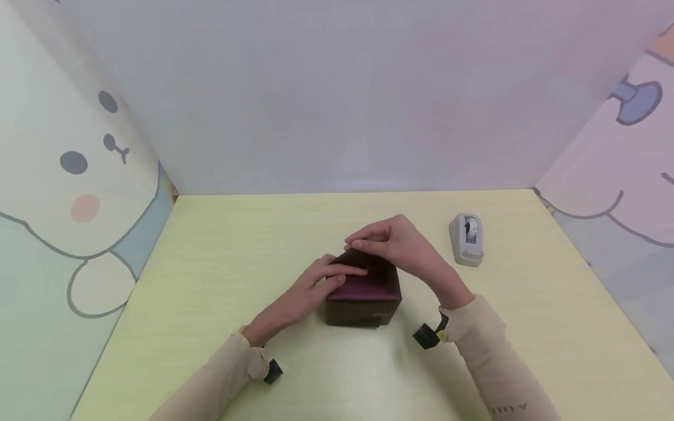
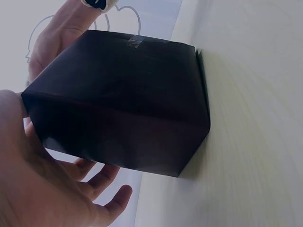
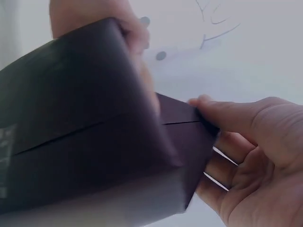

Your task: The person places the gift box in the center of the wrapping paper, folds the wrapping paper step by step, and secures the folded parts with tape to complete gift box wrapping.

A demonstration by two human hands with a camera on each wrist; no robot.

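A dark purple paper-wrapped box point(image 1: 363, 311) stands on the table in the head view, with a paper flap point(image 1: 380, 263) raised at its far end. My right hand point(image 1: 402, 245) pinches the flap's edge between thumb and fingers; the right wrist view shows this pointed flap point(image 3: 184, 137) up close. Along the box's left top edge lies my left hand point(image 1: 316, 283), its index finger stretched across the top. In the left wrist view, other fingers point(image 2: 111, 177) of that hand reach past the box, loosely bent. Clear tape point(image 2: 136, 41) sticks to one side of the wrapping.
A grey tape dispenser point(image 1: 467, 240) stands to the right of the box, beyond the right forearm. The pale yellow table point(image 1: 237, 234) meets a plain wall point(image 1: 342, 105) at the back. Side panels carry cartoon animal drawings.
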